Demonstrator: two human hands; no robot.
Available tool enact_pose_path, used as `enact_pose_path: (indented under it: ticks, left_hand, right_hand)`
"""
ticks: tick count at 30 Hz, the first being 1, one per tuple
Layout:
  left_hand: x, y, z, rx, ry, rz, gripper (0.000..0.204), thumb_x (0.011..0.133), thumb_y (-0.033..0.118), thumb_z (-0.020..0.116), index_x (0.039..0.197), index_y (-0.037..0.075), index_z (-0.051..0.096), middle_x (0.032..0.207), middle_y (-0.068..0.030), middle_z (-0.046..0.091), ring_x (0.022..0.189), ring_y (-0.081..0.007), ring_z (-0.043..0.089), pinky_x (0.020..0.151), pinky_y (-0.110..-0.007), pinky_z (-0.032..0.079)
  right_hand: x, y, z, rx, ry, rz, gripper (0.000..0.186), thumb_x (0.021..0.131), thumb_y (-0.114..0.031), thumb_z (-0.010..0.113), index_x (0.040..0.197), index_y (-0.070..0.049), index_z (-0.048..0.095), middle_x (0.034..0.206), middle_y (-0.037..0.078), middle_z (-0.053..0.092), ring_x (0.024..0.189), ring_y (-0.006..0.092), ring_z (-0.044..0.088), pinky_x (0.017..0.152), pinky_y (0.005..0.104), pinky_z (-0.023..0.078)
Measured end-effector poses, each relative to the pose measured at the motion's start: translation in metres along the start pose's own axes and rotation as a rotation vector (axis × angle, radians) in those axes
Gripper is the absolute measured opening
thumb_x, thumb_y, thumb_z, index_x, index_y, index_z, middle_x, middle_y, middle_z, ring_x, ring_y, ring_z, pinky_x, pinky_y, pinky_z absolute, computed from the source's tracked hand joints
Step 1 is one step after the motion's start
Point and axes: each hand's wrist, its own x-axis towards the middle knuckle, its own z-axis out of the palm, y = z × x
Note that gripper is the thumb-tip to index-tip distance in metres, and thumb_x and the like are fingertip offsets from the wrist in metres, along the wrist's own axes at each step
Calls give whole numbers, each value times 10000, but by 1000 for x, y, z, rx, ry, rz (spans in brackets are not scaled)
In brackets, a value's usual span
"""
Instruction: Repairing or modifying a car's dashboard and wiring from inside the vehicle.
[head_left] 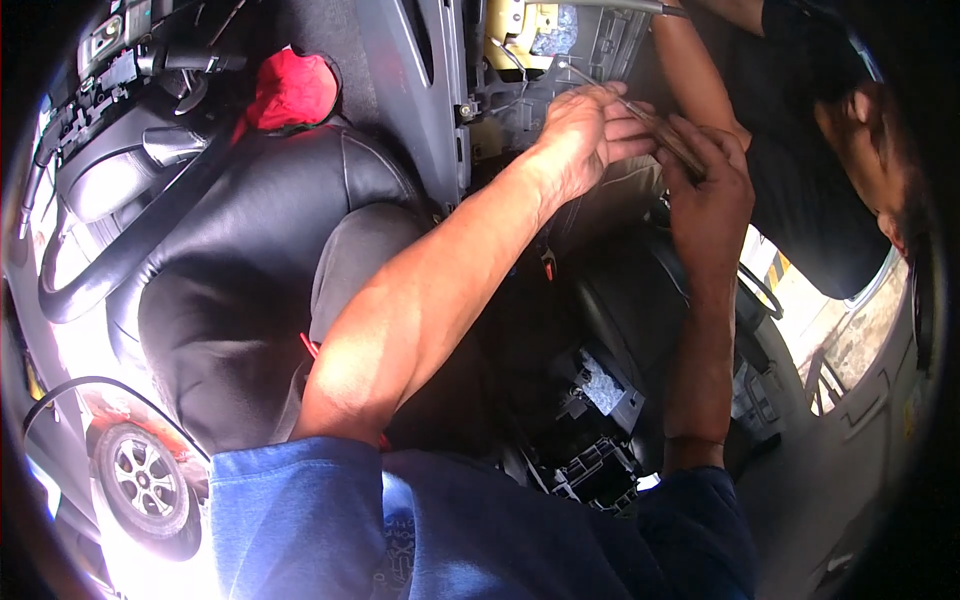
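A long thin tool, much like a screwdriver, has a dark brownish handle (pixel 678 150) and a slim shaft reaching up and left. Closed round the handle is my right hand (pixel 712 170). My left hand (pixel 580 130) is further along the tool, with its thumb and forefinger at the shaft and the other fingers stretched beneath the handle. The tip of the shaft lies near an opened dark panel (pixel 520 110), where loose wires show. Whether the tip touches anything there, I cannot tell.
A black leather seat (pixel 240 210) fills the left, with a red cloth-like item (pixel 292 90) by it. Behind the panel shows a yellow part (pixel 505 35). Another person's arm (pixel 695 75) comes in at upper right. Dismantled trim (pixel 600 470) lies low. A wheel (pixel 145 480) stands at lower left.
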Motion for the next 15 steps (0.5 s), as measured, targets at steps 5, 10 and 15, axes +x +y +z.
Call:
enact_pose_path:
  ticks: [5, 10, 15]
  left_hand:
    - [2, 4, -4, -51, -3, -9, 274, 1006, 155, 418, 1199, -40, 439, 1100, -213, 623, 961, -302, 642, 858, -428, 558]
    - [10, -1, 3, -165, -6, 69, 331, 979, 161, 456, 1169, -106, 414, 1145, -291, 566, 1102, -416, 569, 934, -542, 499]
    - [15, 0, 3, -240, -8, 74, 343, 984, 171, 454, 1188, -103, 419, 1149, -277, 563, 1105, -414, 565, 948, -540, 491]
  right_hand:
    - [4, -4, 1, -76, 9, -80, 314, 806, -54, 679, 1120, -65, 680, 1025, 107, 615, 968, 265, 618, 852, 346, 487]
    - [28, -12, -18, -131, 17, -298, 254, 853, -112, 646, 1099, -53, 670, 1000, 147, 649, 875, 288, 640, 800, 358, 495]
    - [51, -21, -20, -135, -38, -111, 245, 907, -189, 611, 1094, -37, 654, 895, 163, 675, 825, 298, 662, 748, 340, 492]
